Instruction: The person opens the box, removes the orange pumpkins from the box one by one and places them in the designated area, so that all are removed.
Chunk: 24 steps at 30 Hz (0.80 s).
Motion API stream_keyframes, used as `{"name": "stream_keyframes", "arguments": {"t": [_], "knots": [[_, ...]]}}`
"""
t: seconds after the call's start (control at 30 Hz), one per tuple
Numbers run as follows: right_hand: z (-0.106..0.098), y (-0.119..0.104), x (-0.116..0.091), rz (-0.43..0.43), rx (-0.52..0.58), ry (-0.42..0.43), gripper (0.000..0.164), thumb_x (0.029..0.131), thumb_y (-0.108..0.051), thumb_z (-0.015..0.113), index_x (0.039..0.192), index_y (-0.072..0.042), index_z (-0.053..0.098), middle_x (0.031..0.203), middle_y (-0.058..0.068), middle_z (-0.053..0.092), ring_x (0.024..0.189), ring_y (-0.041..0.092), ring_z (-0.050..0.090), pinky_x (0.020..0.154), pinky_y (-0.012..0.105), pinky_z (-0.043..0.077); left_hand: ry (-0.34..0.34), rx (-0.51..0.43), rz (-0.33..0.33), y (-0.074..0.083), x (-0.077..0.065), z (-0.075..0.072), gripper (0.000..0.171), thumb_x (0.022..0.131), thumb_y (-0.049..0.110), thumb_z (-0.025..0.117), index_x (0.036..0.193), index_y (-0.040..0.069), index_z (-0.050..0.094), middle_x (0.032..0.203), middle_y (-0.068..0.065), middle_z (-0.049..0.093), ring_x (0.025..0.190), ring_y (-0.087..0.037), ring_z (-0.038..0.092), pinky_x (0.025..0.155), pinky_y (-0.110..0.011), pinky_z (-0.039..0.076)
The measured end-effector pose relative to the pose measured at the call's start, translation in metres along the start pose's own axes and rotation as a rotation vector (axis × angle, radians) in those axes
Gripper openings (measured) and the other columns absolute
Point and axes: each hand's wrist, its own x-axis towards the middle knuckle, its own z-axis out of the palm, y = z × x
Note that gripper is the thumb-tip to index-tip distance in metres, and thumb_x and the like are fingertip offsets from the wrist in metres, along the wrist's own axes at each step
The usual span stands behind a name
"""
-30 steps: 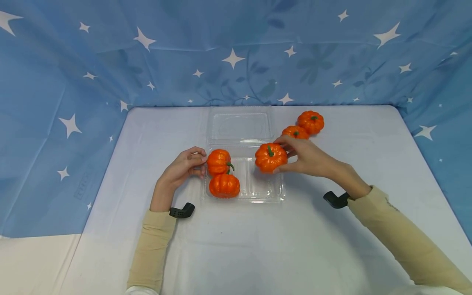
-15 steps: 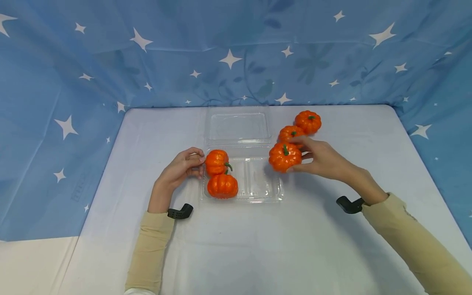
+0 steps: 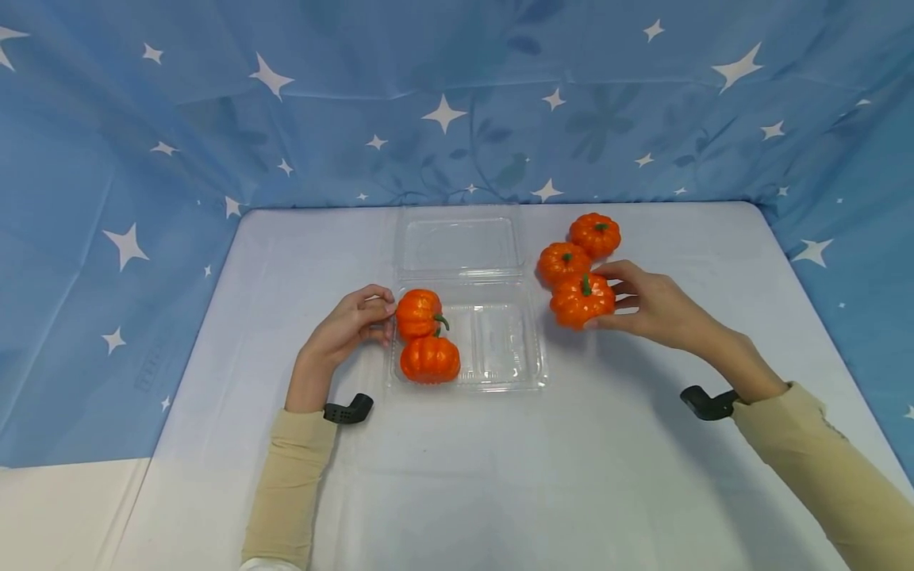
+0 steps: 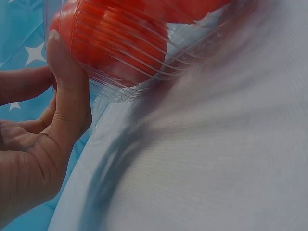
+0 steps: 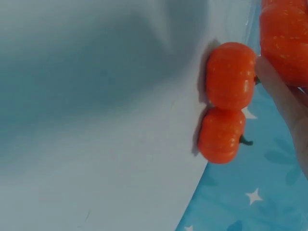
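Note:
A clear plastic clamshell container [image 3: 503, 381] lies opened out on the white table, its lid [image 3: 460, 246] folded back. Two small orange pumpkins sit in its left part, a rear pumpkin [image 3: 419, 315] and a front pumpkin [image 3: 431, 361]. My left hand [image 3: 350, 323] pinches the container's left edge between thumb and fingers, clearest in the left wrist view. Right of the container, my right hand [image 3: 646, 305] grips a larger pumpkin [image 3: 581, 304] with a green stem, held above the table. Behind it two more pumpkins touch each other, a nearer one [image 3: 562, 262] and a farther one [image 3: 595, 233].
A blue curtain with white stars [image 3: 443, 111] hangs along the table's back edge and sides. The white tabletop [image 3: 485, 476] stretches in front of the container. Each wrist wears a black camera mount.
My right hand has carried the pumpkin rightward, from over the container's right part to beside the two loose pumpkins. The left hand stays at the container's edge.

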Motion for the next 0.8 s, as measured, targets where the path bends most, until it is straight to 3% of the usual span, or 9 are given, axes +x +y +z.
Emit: {"name": "stream_keyframes", "arguments": {"t": [0.4, 0.8], "knots": [[-0.011, 0.017, -0.006, 0.158, 0.003, 0.002, 0.079, 0.087, -0.030, 0.085, 0.146, 0.001, 0.042, 0.144, 0.025, 0.053, 0.123, 0.046, 0.061, 0.095, 0.055, 0.055, 0.004, 0.001, -0.002, 0.000, 0.001, -0.001, 0.013, 0.104, 0.006, 0.052, 0.115, 0.002, 0.046, 0.073, -0.005, 0.059, 0.062, -0.016, 0.057, 0.056, -0.026, 0.056], [-0.020, 0.049, -0.004, 0.332, 0.031, -0.010, 0.089, 0.089, -0.046, 0.079, 0.151, 0.000, 0.034, 0.153, 0.027, 0.042, 0.133, 0.051, 0.050, 0.103, 0.062, 0.048, 0.003, 0.006, 0.000, -0.004, 0.002, -0.002, 0.012, 0.104, 0.005, 0.053, 0.114, 0.002, 0.047, 0.076, -0.006, 0.059, 0.064, -0.016, 0.058, 0.057, -0.027, 0.056]]}}
